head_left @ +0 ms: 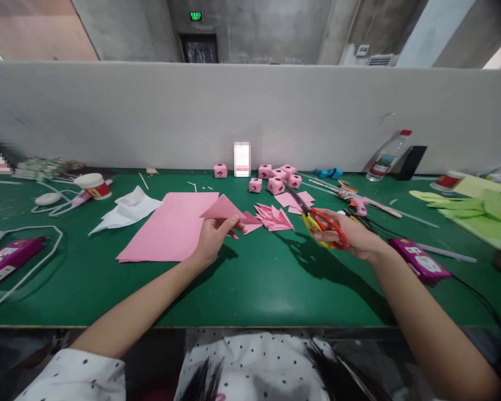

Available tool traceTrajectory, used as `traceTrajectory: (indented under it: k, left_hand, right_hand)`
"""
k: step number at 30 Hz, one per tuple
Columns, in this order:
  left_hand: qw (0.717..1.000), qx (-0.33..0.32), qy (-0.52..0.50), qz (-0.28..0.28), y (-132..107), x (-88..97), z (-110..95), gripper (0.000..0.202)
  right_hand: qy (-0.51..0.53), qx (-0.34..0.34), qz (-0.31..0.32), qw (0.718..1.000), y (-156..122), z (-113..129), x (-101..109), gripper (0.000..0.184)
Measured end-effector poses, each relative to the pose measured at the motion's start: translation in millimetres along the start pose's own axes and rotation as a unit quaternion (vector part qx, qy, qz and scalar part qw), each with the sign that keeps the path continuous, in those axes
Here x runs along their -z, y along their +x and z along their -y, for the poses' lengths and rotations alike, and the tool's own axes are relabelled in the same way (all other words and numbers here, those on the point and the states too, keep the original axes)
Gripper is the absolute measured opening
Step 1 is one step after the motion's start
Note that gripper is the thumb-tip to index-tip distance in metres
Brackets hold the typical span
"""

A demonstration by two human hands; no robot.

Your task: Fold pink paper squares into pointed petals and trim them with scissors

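Note:
My left hand (pixel 217 236) pinches a piece of pink paper (pixel 222 207) between thumb and fingers, above the right edge of a stack of large pink sheets (pixel 171 223). In my right hand (pixel 346 234) is a pair of scissors (pixel 326 227) with red and yellow handles, its dark blades pointing up and left. Between the hands lies a pile of folded pink paper pieces (pixel 272 217). Behind it are small flat pink squares (pixel 303 200). Several folded pink paper cubes (pixel 276 184) with dark diamond marks stand farther back.
A phone (pixel 242 160) leans on the grey partition (pixel 250 111). Crumpled white paper (pixel 127 209) and a paper cup (pixel 94 185) are left. To the right lie a pink glue gun (pixel 360 205), a purple power strip (pixel 420 260), a tilted bottle (pixel 388 157) and green paper (pixel 484 214).

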State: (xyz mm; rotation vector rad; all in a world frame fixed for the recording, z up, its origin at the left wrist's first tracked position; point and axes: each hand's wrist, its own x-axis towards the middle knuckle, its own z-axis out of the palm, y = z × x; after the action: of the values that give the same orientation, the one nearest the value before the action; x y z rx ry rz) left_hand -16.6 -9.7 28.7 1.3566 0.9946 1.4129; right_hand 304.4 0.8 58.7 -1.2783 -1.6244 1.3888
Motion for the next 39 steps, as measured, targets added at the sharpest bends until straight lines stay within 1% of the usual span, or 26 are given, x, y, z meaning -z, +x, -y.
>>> traceTrajectory:
  k: [2, 4, 5, 7, 9, 11, 13, 16, 18, 21, 25, 32, 39]
  left_hand:
    - [1.0, -0.005, -0.008, 0.004, -2, -0.9, -3, 0.031]
    - [1.0, -0.01, -0.006, 0.007, -3, -2.0, -6, 0.031]
    - [1.0, -0.013, -0.004, 0.004, -3, -2.4, -7, 0.032]
    - [1.0, -0.017, -0.003, -0.007, -3, -2.7, -8, 0.032]
    - [1.0, -0.023, -0.005, -0.017, -2, -2.6, -7, 0.033]
    - [0.999, -0.025, -0.007, -0.021, -1, -2.3, -7, 0.033]
    - [0.999, -0.021, -0.009, -0.025, -1, -2.1, -7, 0.034]
    - [0.999, -0.002, -0.027, -0.022, 0, -2.0, -6, 0.035]
    - [0.999, 0.009, -0.045, -0.02, 0, -2.0, -7, 0.034]
    - [0.998, 0.008, -0.058, -0.027, -1, -2.5, -7, 0.031]
    - [0.999, 0.006, -0.036, -0.03, -4, -5.1, -10, 0.029]
    - [0.999, 0.005, -0.025, -0.029, -8, -9.8, -8, 0.032]
    - [0.999, 0.012, -0.023, -0.043, -8, -13.1, -7, 0.032]
  right_hand:
    - [0.078, 0.072, 0.034, 0.994, 1, 7, -24, 0.08]
    - [0.139, 0.112, 0.042, 0.983, 6, 10, -48, 0.081]
    - [0.148, 0.124, 0.042, 0.98, 9, 10, -58, 0.083]
    - [0.127, 0.147, 0.06, 0.979, 14, 9, -71, 0.09]
    - [0.069, 0.181, 0.11, 0.975, 17, 8, -77, 0.095]
    - [0.014, 0.207, 0.14, 0.968, 19, 9, -82, 0.097]
    - [-0.017, 0.21, 0.128, 0.969, 22, 9, -89, 0.087]
    - [-0.037, 0.181, 0.081, 0.979, 27, 6, -104, 0.054]
    - [-0.056, 0.184, 0.065, 0.979, 27, 3, -113, 0.042]
    - [-0.093, 0.195, 0.062, 0.974, 22, 1, -119, 0.039]
    - [-0.128, 0.19, 0.065, 0.971, 17, 4, -121, 0.043]
    - [-0.102, 0.193, 0.054, 0.974, 20, 4, -125, 0.049]
    - [-0.111, 0.197, 0.049, 0.973, 19, 3, -124, 0.045]
